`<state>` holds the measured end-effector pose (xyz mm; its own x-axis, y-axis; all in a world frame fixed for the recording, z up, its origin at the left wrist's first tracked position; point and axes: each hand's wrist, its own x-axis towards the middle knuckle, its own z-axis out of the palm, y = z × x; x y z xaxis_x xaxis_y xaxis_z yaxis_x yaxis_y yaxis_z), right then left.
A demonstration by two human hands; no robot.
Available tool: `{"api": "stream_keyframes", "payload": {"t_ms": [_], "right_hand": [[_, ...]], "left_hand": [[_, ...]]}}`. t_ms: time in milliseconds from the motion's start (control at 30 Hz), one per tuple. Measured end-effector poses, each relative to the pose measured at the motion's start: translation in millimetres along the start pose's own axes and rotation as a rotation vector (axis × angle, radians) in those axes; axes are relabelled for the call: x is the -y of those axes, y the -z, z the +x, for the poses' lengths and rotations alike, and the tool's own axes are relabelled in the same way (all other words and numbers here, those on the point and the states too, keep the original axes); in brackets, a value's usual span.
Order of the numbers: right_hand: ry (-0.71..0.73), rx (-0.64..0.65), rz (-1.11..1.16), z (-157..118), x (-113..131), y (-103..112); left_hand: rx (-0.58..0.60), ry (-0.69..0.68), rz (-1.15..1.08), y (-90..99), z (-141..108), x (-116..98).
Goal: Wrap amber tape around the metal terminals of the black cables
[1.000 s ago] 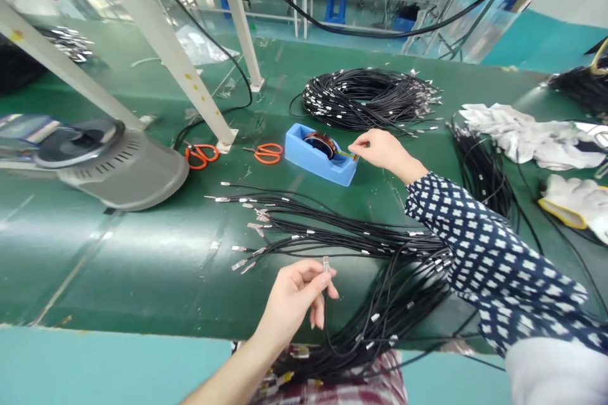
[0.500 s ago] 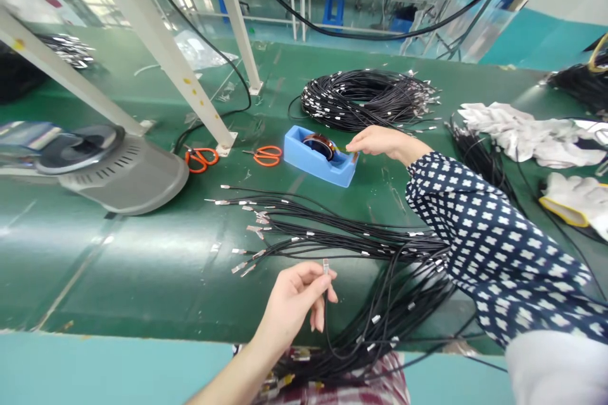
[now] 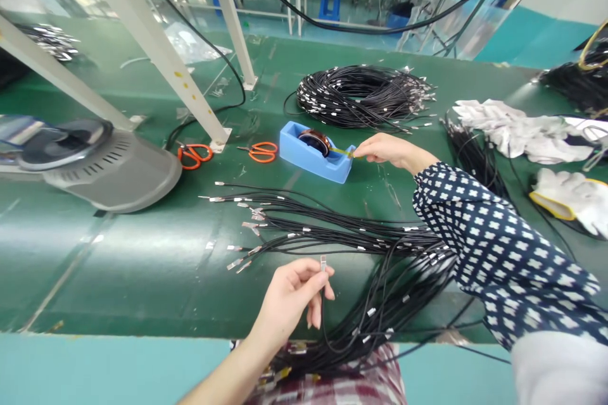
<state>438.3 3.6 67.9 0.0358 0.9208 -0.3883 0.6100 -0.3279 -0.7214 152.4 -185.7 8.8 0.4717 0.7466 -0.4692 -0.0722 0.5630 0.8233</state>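
Observation:
Near the table's front edge, my left hand (image 3: 297, 294) pinches a black cable just below its small pale connector (image 3: 323, 262), which points up. My right hand (image 3: 392, 150) grips the end of a yellowish tape strip (image 3: 338, 151) at the right end of the blue tape dispenser (image 3: 308, 163). That strip runs back to the brown roll (image 3: 314, 141) in the dispenser. Between my hands, a bundle of black cables (image 3: 332, 228) lies with its tagged ends toward the left. More black cables (image 3: 375, 323) hang over the front edge onto my lap.
Two orange-handled scissors (image 3: 262, 152) lie left of the dispenser. Behind it sits a large coil of black cable (image 3: 363, 98). White gloves (image 3: 522, 130) are at the right, a grey device (image 3: 118, 171) at the left. White posts (image 3: 175, 73) stand on the green table (image 3: 142, 272).
My right hand has moved a little to the right away from the dispenser, and more tape shows between them. My left hand still holds the cable; the whole view has shifted slightly.

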Motion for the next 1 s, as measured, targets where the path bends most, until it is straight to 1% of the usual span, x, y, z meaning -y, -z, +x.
{"api": "stream_keyframes", "payload": {"t_ms": [167, 333, 500, 667, 733, 833, 933, 1000], "right_hand": [[0.027, -0.006, 0.082, 3, -7, -6], [0.072, -0.068, 0.147, 5, -22, -20], [0.164, -0.179, 0.126, 0, -32, -32], [0.208, -0.319, 0.009, -8, -27, -36], [0.199, -0.371, -0.021, -9, -23, -38], [0.13, -0.409, -0.014, -10, -22, -47], [0.039, -0.365, 0.036, -15, -28, -60], [0.018, -0.323, 0.074, -22, -34, -67]], "left_hand": [[-0.002, 0.002, -0.012, -1.2, -2, -3], [0.004, 0.012, -0.022, -1.9, -1, -3], [0.014, 0.016, -0.008, -3.2, -1, -3], [0.014, -0.014, 0.007, -5.0, -4, -4], [0.005, -0.033, 0.006, -6.4, -6, -5], [-0.004, -0.061, 0.009, -8.8, -10, -4], [0.002, -0.085, 0.016, -9.5, -15, 0], [-0.008, -0.099, 0.011, -8.0, -19, 3]]}}
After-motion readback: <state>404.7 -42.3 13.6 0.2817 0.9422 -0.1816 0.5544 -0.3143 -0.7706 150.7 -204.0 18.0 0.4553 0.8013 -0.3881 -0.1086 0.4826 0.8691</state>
